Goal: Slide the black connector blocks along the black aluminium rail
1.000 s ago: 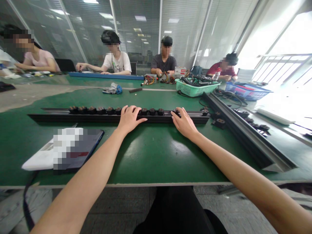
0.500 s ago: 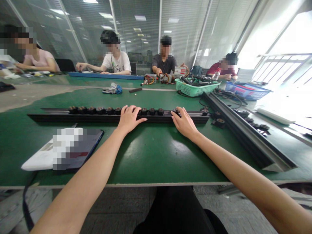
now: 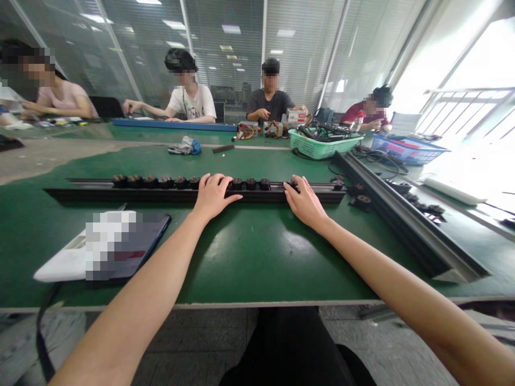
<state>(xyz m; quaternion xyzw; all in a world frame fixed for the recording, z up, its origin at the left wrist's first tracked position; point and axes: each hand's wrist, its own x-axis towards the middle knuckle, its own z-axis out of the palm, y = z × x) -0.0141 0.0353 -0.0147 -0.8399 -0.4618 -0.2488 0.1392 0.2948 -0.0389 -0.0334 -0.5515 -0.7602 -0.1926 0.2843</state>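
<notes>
The green table (image 3: 249, 257) carries the long black rail (image 3: 120, 196), which lies crosswise before the person. A second rail (image 3: 398, 220) slants along the table beyond the black rail's right end, and a blue bar (image 3: 173, 125) lies well past its far side. Also past that side, toward the right, stand a green basket (image 3: 324, 147) and a blue basket (image 3: 406, 153). A dark flat slab (image 3: 155, 236) with a white object (image 3: 72, 254) lies on the near side of the rail's left half.

The left hand (image 3: 213, 197) is part open, arched over the rail's middle, thumb out along its near face. The right hand (image 3: 303, 198) is loosely curled at the rail's right part, fingertips touching its top. Neither is clenched; whether either grasps a piece beneath the fingers cannot be told.

Small round black sockets (image 3: 150, 182) sit in a row in the rail, to the left of the left hand and between the two hands. A loose black piece (image 3: 361, 201) lies just beside the rail's right end.
</notes>
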